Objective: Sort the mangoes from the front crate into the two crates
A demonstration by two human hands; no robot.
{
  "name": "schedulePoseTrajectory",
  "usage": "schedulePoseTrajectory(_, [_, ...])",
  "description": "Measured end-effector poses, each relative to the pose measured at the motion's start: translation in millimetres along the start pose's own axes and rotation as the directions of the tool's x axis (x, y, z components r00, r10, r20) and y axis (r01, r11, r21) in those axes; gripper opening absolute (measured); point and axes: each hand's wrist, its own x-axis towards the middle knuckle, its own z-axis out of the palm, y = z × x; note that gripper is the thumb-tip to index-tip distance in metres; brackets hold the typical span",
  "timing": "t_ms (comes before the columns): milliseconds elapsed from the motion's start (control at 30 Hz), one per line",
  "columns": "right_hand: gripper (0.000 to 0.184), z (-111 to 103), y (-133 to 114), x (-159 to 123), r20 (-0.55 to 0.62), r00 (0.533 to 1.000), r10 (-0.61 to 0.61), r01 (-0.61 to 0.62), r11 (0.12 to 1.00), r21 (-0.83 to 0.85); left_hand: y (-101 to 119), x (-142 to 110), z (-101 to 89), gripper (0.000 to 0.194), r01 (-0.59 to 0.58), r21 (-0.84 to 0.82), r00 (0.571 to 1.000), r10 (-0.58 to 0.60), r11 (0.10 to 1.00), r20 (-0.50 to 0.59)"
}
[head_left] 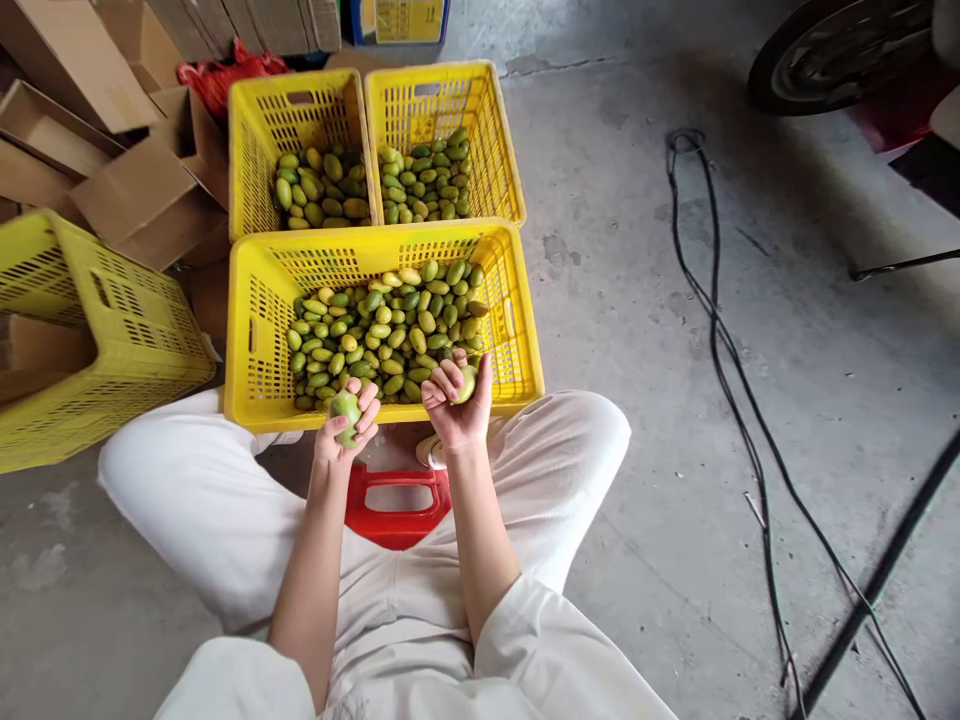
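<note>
My left hand [365,425] is closed around a smooth, oval green fruit [344,416], held just over the near edge of the front yellow crate [384,235]. In my right hand [455,420], curled fingers grip another green fruit [468,383], partly hidden by them. Beyond both hands, the crate holds a heap of small oval fruits [390,330], green to yellowish, some with brownish skins. Both held fruits are raised above the crate's near side, apart from each other.
Two more yellow crates [232,160] with similar fruits stand behind the front one. At left are a tilted yellow crate [142,310] and cardboard boxes [142,190]. A red stool [397,530] shows between my knees. Black cable [720,325] lies on the floor at right, near a wheel [810,60].
</note>
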Motion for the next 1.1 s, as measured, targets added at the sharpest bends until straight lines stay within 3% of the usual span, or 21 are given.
schedulePoseTrajectory(67, [0.022,-2.3,1.2,1.9,-0.065,0.997,0.037,-0.037,0.999,0.011,1.4,-1.2,2.2,0.056,0.043,0.005,0.999,-0.043,0.999,0.034])
schedulePoseTrajectory(200, [0.019,-0.1,4.9,1.1,-0.214,0.973,0.082,-0.069,0.995,0.069,1.7,0.0,8.7,0.047,0.054,0.01,0.997,-0.053,0.999,-0.052])
schedulePoseTrajectory(367, [0.044,8.6,5.5,-1.7,-0.12,0.992,0.046,-0.048,0.999,-0.019,-2.0,8.1,18.8,0.032,0.031,0.124,0.987,-0.011,0.992,-0.163])
schedulePoseTrajectory(500, [0.072,14.5,2.1,0.1,-0.148,0.987,0.067,-0.092,0.982,-0.166,-1.1,13.2,30.5,0.034,-0.081,0.166,0.918,0.138,0.983,-0.371])
schedulePoseTrajectory(633, [0.079,18.3,-1.2,2.1,-0.247,0.966,0.079,-0.127,0.975,-0.184,4.7,13.5,35.8,0.042,-0.184,0.256,0.836,0.288,0.949,-0.467])
schedulePoseTrajectory(767, [0.068,20.3,-0.5,3.8,-0.321,0.945,0.06,-0.101,0.988,-0.113,13.1,13.6,35.3,0.048,-0.182,0.269,0.832,0.294,0.946,-0.471])
schedulePoseTrajectory(967, [0.009,17.6,3.6,3.6,-0.264,0.962,0.075,-0.092,0.994,-0.052,15.0,11.6,37.9,0.015,-0.102,0.033,0.913,0.107,0.994,-0.395])
schedulePoseTrajectory(1100, [0.016,12.6,5.1,0.2,-0.234,0.97,0.058,-0.076,0.995,-0.071,10.2,10.9,43.6,0.004,-0.119,-0.157,0.908,0.044,0.98,-0.417])
